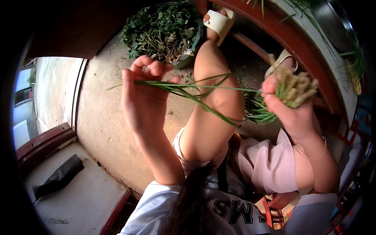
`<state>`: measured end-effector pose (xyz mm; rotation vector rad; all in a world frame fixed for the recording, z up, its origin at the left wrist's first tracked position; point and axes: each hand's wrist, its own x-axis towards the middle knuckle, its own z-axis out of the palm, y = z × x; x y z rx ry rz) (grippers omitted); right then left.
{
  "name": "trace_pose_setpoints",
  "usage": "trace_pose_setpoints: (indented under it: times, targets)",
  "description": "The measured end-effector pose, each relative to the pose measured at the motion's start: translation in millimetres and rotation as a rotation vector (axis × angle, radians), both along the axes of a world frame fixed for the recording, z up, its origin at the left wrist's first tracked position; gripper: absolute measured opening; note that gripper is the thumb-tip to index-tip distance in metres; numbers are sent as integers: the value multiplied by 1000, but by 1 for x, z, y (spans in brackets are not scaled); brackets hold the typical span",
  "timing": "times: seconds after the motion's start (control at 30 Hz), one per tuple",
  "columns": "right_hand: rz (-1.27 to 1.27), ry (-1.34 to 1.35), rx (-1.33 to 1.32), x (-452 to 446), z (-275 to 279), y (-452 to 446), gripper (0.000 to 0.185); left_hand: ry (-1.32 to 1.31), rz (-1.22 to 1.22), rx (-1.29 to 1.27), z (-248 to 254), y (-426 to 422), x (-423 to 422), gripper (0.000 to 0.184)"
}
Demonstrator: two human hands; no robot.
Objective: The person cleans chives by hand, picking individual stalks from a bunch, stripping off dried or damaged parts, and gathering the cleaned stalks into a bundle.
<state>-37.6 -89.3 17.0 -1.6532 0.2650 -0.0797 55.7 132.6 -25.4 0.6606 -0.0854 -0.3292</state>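
Observation:
My right hand is closed round a bunch of chives. Pale, stubby root ends stick up from the fist, and green leaves hang below it. Several long, thin chive leaves stretch across from my left hand toward the right one. They lie over the left palm, under half-curled fingers, with loose ends drooping above my bare knee. Some of these leaves bend or loop near the knee.
A basin heaped with leafy greens and trimmings stands on the floor ahead. At the upper right, a red-edged table bears a metal bowl, more green leaves and a corn cob. A black folded umbrella-like object lies at lower left.

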Motion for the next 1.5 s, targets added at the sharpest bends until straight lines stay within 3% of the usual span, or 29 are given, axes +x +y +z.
trace_pose_setpoints:
  times: [0.13, 0.23, 0.37, 0.5, 0.67, 0.83, 1.23, 1.43, 1.5]
  targets:
    - [28, -8, -40, 1, 22, -3, 8, 34, 14, 178, 10, -7, -7, 43]
    - [-11, -91, -42, 2, 30, -10, 9, -78, -119, 157, 14, -8, -10, 43]
    - [18, -121, 34, 1, 35, -23, 10, -4, -118, 203, 23, -12, -18, 45]
    - [-51, -111, 41, -1, 35, -22, 10, -5, -80, 485, 33, -19, -26, 45]
    - [-53, -52, -17, -2, 40, -19, 13, -23, -102, 598, 40, -25, -33, 46]
    - [10, -76, -38, -3, 38, -23, 13, -47, -132, 525, 39, -30, -36, 43]
    - [-143, -133, -28, -3, 39, -24, 7, -279, -46, 829, 22, -43, -41, 43]
    - [-131, -68, 189, -1, 38, -42, 12, -221, -113, 801, 26, -38, -39, 43]
    - [-170, -97, 320, 1, 37, -48, 10, -72, -148, 701, 31, -35, -38, 39]
